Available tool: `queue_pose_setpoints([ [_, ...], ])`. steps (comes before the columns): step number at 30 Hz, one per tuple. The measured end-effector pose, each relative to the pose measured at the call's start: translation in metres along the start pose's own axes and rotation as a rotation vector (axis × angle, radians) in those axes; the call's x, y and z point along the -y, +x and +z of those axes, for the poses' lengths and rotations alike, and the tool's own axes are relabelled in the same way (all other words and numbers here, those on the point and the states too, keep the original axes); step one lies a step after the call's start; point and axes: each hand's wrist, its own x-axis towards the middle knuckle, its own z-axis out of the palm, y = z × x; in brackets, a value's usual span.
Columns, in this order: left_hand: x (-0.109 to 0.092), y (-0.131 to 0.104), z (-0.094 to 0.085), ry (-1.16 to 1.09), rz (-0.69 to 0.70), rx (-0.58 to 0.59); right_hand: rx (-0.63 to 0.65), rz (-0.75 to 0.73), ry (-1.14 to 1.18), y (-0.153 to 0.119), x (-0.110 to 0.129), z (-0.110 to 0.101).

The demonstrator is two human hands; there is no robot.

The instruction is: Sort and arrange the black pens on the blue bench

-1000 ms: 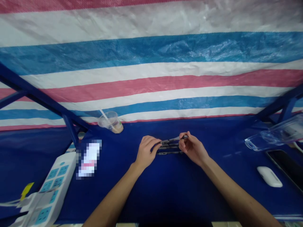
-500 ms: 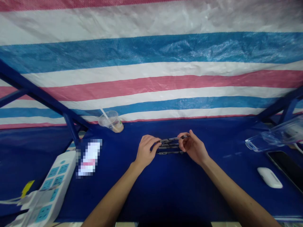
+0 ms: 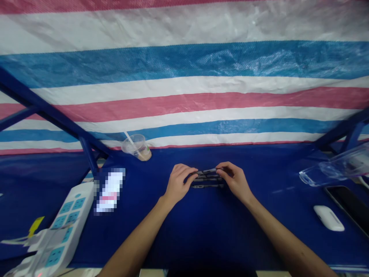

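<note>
Several slim dark pens lie side by side at the middle of the blue table (image 3: 207, 227). My left hand (image 3: 178, 182) is closed in a pinch on the left end of the farthest pen (image 3: 206, 171). At that pen's right end, my right hand (image 3: 236, 181) pinches with thumb and forefinger. Just nearer to me another pen (image 3: 208, 178) runs between the hands, its ends partly hidden by fingers. The nearest pen (image 3: 207, 186) lies on the table, apart from both hands.
To the left are a tilted plastic cup (image 3: 138, 148) with a straw, a blurred bright phone-like shape (image 3: 111, 190) and a power strip (image 3: 67, 223). A clear container (image 3: 325, 171), a white earbud case (image 3: 328, 218) and a dark phone (image 3: 350, 206) lie right. Striped sheeting (image 3: 184, 104) hangs behind.
My right hand has turned over, its back now facing up, and its fingers have closed on the farthest pen's right end. My left hand has stayed nearly still.
</note>
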Motion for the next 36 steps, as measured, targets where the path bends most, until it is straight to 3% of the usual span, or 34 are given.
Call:
queue_pose_setpoints([
  [6,-0.001,0.002,0.001,0.008,0.022,0.096,0.061,-0.087,-0.122,-0.004,-0.002,0.005],
  [13,0.005,0.004,-0.003,0.04,-0.023,0.093,-0.074,-0.335,-0.348,-0.002,0.004,-0.001],
  [20,0.016,0.01,-0.017,0.134,-0.02,0.102,-0.119,-0.372,-0.492,0.004,-0.005,-0.009],
  [26,0.034,0.01,-0.023,0.246,-0.114,0.104,-0.082,-0.388,-0.67,0.008,-0.019,-0.013],
  [36,0.048,0.009,-0.031,0.394,-0.254,0.044,-0.041,-0.355,-0.721,0.009,-0.027,-0.015],
])
